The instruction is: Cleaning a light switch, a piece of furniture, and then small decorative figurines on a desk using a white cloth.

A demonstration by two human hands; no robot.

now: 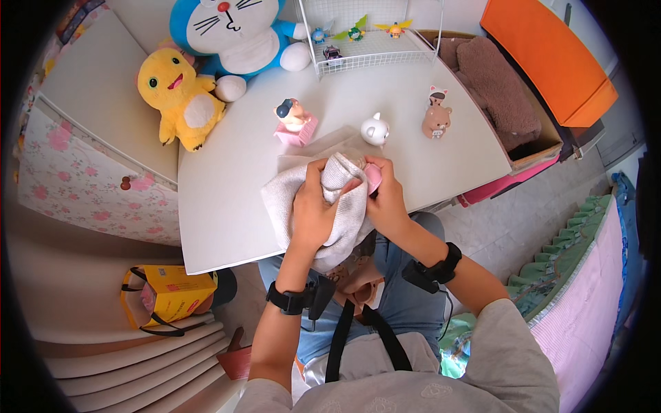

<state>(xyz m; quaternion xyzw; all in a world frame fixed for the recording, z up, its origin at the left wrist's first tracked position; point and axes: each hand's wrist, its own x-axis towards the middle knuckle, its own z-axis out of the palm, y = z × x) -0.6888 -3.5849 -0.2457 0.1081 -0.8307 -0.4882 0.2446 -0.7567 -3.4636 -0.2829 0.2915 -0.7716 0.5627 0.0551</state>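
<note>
My left hand [315,206] grips a bunched light-grey cloth [343,175], which hangs over the front edge of the white table [222,217]. In my right hand [384,199] is a small pink item [373,178], pressed against the cloth; fingers and fabric hide most of it. Just beyond my hands stands a white animal figurine [375,130]. To its left, a cat-like figurine sits on a pink base [296,121]. A brown bear figurine [436,123] is farther right, close in front of a small white-eared figurine [438,96].
A yellow plush toy [181,98] and a blue-and-white plush cat [237,41] sit at the back left. Behind the figurines, a white wire rack [377,62] holds several small toys. An open storage box [537,152] with brown plush fabric adjoins the table's right edge.
</note>
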